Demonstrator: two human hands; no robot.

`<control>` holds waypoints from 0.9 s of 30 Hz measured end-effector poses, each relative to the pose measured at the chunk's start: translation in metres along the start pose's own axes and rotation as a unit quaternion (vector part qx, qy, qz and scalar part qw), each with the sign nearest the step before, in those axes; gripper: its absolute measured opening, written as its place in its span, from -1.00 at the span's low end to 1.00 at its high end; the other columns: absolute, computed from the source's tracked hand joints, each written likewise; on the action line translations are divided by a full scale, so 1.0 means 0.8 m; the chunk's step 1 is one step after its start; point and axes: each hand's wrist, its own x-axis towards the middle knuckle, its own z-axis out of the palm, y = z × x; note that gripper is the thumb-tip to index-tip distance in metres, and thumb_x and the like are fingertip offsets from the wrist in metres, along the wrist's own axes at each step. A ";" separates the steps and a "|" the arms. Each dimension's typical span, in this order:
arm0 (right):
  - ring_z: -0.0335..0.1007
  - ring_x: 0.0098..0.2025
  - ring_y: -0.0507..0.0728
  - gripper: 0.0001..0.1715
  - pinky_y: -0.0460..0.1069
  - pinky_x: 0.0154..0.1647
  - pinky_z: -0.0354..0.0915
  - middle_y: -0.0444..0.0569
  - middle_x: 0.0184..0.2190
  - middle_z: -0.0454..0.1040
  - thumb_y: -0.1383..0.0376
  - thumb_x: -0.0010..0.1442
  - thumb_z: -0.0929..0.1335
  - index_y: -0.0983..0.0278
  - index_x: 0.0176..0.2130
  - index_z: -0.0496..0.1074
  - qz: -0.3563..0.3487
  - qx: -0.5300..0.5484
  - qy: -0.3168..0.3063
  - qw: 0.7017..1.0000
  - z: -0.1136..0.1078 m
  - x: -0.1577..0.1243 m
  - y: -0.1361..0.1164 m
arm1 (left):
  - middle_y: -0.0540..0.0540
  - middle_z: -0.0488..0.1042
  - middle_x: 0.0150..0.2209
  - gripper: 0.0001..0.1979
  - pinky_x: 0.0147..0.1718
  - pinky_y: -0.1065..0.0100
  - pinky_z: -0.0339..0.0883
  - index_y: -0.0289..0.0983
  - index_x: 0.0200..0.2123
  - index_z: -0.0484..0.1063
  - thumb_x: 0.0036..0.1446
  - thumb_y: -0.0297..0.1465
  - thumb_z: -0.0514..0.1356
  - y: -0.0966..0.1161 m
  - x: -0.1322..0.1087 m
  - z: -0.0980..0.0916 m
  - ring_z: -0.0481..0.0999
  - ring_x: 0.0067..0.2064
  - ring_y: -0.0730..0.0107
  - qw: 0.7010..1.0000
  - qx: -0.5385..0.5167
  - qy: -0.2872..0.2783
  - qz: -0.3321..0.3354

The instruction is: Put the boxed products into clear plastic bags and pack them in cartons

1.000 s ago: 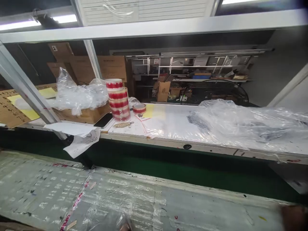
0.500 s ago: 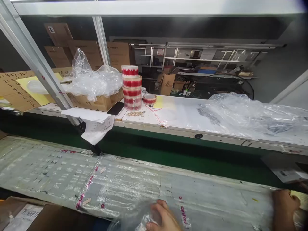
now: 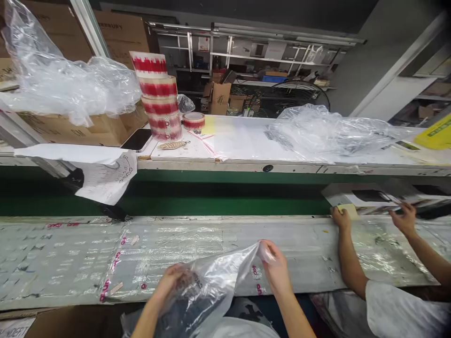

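Two hands on one clear plastic bag point(image 3: 214, 277), held above the near edge of the film-covered worktop point(image 3: 59, 263): left hand point(image 3: 171, 281) bunches it in a closed grip, right hand point(image 3: 276, 265) pinches the top corner. Light, floppy, slippery, so hold the edges.

Metal shelving point(image 3: 253, 51) at back, cardboard boxes point(image 3: 219, 98) below, grey wall point(image 3: 366, 56) right.
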 end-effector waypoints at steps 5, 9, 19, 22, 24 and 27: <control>0.35 -0.43 0.07 -0.41 -0.06 -0.38 0.30 -0.09 -0.44 0.44 -0.07 -0.14 0.59 0.23 -0.22 0.52 0.063 0.094 -0.103 0.988 0.015 -0.004 -0.015 | -0.17 0.34 0.28 -0.35 -0.10 0.25 0.43 -0.10 0.15 0.45 -0.08 -0.17 0.36 0.071 -0.036 -0.077 0.49 0.06 0.03 0.976 0.161 -0.129 0.067; 0.48 -0.26 0.19 -0.55 0.05 -0.20 0.38 -0.06 -0.35 0.48 0.01 -0.07 0.58 0.11 -0.19 0.57 0.044 0.091 -0.158 0.982 0.017 -0.007 -0.023 | -0.17 0.41 0.21 -0.48 0.11 0.20 0.29 -0.08 0.07 0.53 0.03 -0.12 0.35 0.117 -0.063 -0.077 0.40 0.17 0.01 0.937 0.247 -0.146 0.200; 0.36 -0.13 0.30 -0.35 0.23 0.15 0.21 0.07 -0.35 0.44 -0.17 0.22 0.24 0.26 -0.52 0.50 0.029 -0.142 -0.336 0.931 -0.008 -0.027 -0.029 | 0.07 0.26 -0.67 -0.50 -0.62 0.48 -0.04 -0.26 -0.51 0.41 -0.12 0.09 0.35 0.152 -0.058 -0.036 0.12 -0.60 0.53 0.968 -0.052 0.153 0.194; 0.37 -0.03 0.29 -0.55 0.17 0.09 0.28 0.03 -0.16 0.48 -0.06 0.03 0.44 0.22 -0.24 0.48 0.063 -0.257 -0.275 0.924 0.004 -0.037 -0.012 | 0.06 0.30 -0.67 -0.49 -0.61 0.46 -0.05 -0.26 -0.39 0.45 -0.01 0.12 0.24 0.166 -0.063 -0.022 0.12 -0.60 0.49 0.962 0.028 0.164 0.217; 0.28 0.18 0.30 -0.26 0.14 0.16 0.26 0.07 0.06 0.42 0.10 -0.10 0.50 0.15 0.08 0.39 0.070 -0.265 -0.259 0.926 0.009 -0.038 -0.002 | 0.07 0.30 -0.68 -0.51 -0.57 0.46 0.02 -0.24 -0.26 0.47 0.09 0.09 0.17 0.173 -0.070 -0.015 0.18 -0.58 0.45 0.956 0.073 0.164 0.233; 0.29 0.19 0.27 -0.05 0.15 0.22 0.21 0.12 0.10 0.40 0.19 -0.14 0.49 0.17 0.24 0.28 0.115 -0.260 -0.267 0.921 0.010 -0.030 0.002 | 0.09 0.28 -0.68 -0.54 -0.58 0.47 0.02 -0.21 -0.18 0.47 0.12 0.05 0.14 0.182 -0.077 -0.014 0.17 -0.58 0.45 0.952 0.043 0.191 0.237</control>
